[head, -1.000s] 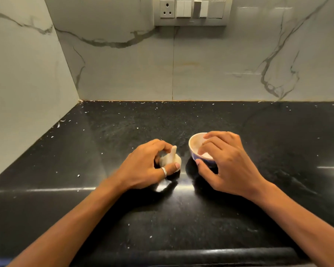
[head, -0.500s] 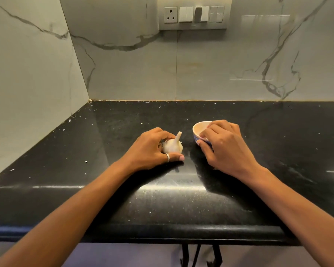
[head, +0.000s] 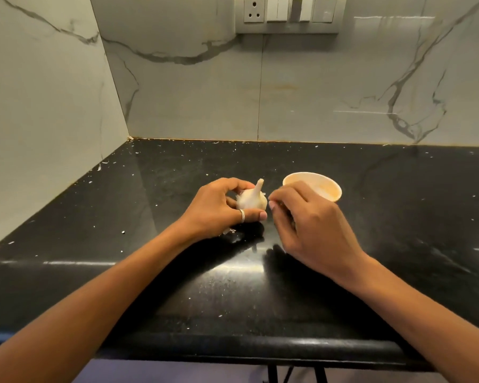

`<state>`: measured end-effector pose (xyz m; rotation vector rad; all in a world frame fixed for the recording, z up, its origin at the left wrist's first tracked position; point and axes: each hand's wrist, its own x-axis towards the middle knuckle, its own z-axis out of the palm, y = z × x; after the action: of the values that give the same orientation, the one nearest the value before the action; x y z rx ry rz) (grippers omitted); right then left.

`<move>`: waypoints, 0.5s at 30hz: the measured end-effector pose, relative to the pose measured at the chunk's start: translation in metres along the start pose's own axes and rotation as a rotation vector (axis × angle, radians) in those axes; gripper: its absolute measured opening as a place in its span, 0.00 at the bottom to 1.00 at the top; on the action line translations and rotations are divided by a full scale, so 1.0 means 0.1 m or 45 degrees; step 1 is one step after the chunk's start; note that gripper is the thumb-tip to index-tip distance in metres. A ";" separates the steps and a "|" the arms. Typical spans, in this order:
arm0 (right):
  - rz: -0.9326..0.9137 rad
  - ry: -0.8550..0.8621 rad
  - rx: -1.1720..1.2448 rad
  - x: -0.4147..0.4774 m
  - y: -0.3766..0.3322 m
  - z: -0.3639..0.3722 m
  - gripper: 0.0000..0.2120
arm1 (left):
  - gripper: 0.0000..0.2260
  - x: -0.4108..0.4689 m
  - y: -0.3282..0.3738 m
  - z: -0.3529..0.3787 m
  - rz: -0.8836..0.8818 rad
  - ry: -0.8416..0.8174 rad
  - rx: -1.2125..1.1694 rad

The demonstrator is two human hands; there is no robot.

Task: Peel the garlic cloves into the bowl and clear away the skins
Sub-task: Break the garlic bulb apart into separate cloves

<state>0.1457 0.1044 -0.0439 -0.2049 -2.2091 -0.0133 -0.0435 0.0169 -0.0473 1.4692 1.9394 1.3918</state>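
Garlic [head: 250,200] between left fingers [head: 256,216], right fingertips [head: 273,205] seemingly beside

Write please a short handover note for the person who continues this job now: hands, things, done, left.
Left hand: grips the whole garlic bulb, stem up.
Right hand: fingers curled beside the bulb; contact unclear.
Bowl: on the black counter, right of the bulb; no cloves seen inside.
Done: no peeled clove seen.
To do: split the bulb, peel cloves into bowl, clear skins.

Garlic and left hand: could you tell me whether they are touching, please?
Touching. The head view shows the left hand gripping the garlic, its fingers curled round the bulb with no gap.
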 end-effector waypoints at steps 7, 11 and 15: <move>0.417 -0.250 0.283 0.17 -0.07 0.24 0.07 | 0.26 -0.02 0.05 -0.07 -0.108 -0.101 -0.238; 0.511 -0.318 0.461 0.24 0.01 0.30 0.12 | 0.24 -0.02 0.05 -0.11 -0.130 -0.179 -0.314; 0.660 -0.327 0.698 0.18 0.10 0.33 0.13 | 0.16 0.00 0.08 -0.14 -0.206 -0.292 -0.453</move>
<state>0.1102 0.1193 -0.0506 -0.4802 -2.2527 0.9339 -0.0489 0.0099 -0.0340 1.2164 1.5389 1.3454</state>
